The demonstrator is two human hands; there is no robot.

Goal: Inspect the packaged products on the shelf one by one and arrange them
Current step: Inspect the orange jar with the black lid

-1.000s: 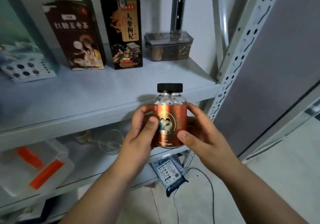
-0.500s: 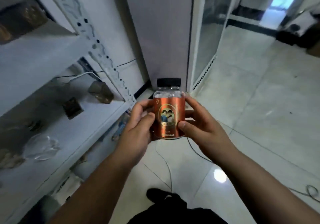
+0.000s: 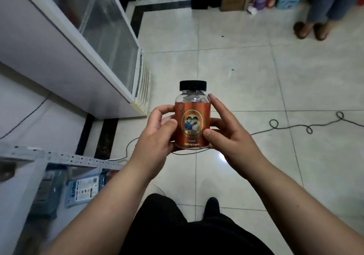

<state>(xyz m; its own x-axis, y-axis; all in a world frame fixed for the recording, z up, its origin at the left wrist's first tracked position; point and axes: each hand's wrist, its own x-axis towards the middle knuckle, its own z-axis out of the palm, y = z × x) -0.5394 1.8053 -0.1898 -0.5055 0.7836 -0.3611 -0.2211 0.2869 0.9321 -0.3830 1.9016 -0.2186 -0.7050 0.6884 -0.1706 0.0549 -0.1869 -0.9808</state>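
Orange label under curled fingers [image 3: 167, 125]: the left hand [image 3: 157, 136] and right hand [image 3: 230, 136] grip the bottle [image 3: 192, 120] by its sides, upright, black cap [image 3: 193, 85] on top. It is off the shelf [image 3: 59, 157], held to the right of it. Under the shelf lie blue packs [image 3: 82, 189], maybe wipes.

Both bare forearms are stretched forward and drawn together in front of the body, with the wrists angled inward. The left hand [image 3: 155, 134] is curled against the left side of an upright bottle [image 3: 192, 124], with its thumb laid on the label and its fingers wrapped behind. The right hand [image 3: 226, 134] is set against the opposite side, with the thumb pressed low on the label and the forefinger raised along the bottle's shoulder.
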